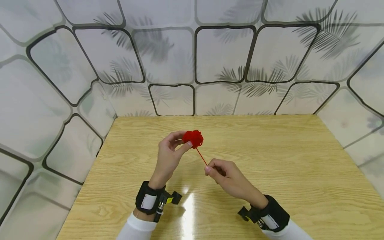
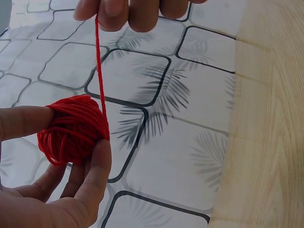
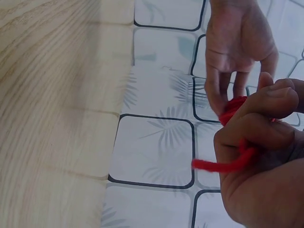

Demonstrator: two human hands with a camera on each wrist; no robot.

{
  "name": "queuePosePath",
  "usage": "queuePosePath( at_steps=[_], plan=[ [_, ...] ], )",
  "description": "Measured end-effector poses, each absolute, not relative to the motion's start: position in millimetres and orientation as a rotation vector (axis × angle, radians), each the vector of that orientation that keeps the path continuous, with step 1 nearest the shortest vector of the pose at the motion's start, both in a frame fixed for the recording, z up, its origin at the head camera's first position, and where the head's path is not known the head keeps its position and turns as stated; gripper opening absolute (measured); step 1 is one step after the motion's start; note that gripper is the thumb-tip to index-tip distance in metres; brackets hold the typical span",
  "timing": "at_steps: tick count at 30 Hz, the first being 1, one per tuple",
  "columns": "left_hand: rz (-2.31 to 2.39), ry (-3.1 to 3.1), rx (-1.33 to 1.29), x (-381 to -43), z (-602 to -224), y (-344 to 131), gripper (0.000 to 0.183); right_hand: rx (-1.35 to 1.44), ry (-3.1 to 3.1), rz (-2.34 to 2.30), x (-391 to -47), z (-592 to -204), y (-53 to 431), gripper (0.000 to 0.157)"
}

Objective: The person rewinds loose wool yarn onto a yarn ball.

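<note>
A small ball of red yarn point(image 1: 193, 138) is held up over the table by my left hand point(image 1: 170, 155), its thumb and fingers pinching the ball from both sides. From the ball a strand of yarn point(image 1: 201, 157) runs taut down to my right hand point(image 1: 229, 176). There the thumb and forefinger pinch the strand, with the other fingers curled in. In the left wrist view the wound layers of the ball point(image 2: 73, 129) show clearly. A short loose end of the yarn point(image 3: 218, 166) sticks out of the right hand in the right wrist view, where that hand hides much of the ball.
Both hands are above a light wood-grain table point(image 1: 270, 143). Behind it and along its sides stand pale panels point(image 1: 222, 56) patterned with dark outlines and leaves. Each wrist wears a black strap point(image 1: 150, 198) with a small camera mount.
</note>
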State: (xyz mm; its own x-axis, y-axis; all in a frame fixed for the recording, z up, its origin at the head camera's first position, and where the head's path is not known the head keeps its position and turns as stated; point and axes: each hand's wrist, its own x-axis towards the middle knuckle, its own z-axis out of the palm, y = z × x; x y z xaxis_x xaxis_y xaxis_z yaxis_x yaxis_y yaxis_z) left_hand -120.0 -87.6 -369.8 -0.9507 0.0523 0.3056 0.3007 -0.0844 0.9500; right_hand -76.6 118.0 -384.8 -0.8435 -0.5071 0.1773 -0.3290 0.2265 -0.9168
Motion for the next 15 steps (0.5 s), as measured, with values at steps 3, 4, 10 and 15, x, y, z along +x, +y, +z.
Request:
queuePosePath(
  at_steps=[3,4,10,15],
  plan=[
    [-2.154,-2.007,-0.382,-122,-375,-87,0.035,-0.819,2.358,-1.662,-75,-383,119,0.016],
    [-2.155,-2.009,-0.378,-123,-377,-87,0.035,-0.831,2.369,-1.652,-74,-383,119,0.016],
    [-2.149,-2.046,-0.362,-125,-384,-86,0.036,-0.896,2.449,-1.595,-68,-381,119,0.014],
    [-2.177,-2.059,-0.366,-126,-388,-85,0.035,-0.923,2.520,-1.573,-64,-379,117,0.012]
  ],
)
